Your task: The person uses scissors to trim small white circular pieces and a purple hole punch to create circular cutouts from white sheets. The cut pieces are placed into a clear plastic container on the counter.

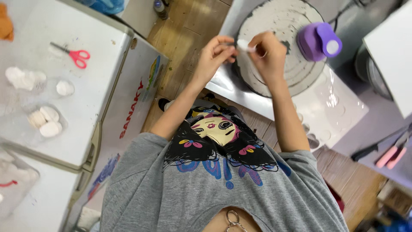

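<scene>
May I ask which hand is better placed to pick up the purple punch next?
Probably the right. The right hand is on the same side as the purple punch. The left hand is farther off, beyond the small white piece that both hands pinch.

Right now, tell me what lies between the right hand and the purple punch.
Head view: only bare round grey disc between the right hand, pinching a white piece, and the purple punch.

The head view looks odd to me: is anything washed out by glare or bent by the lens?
In the head view, glare whitens the clear plastic sheet and the white chest lid; the lens bends edges near the corners; both hands over the round disc look sharp, with only soft shadows.
</scene>
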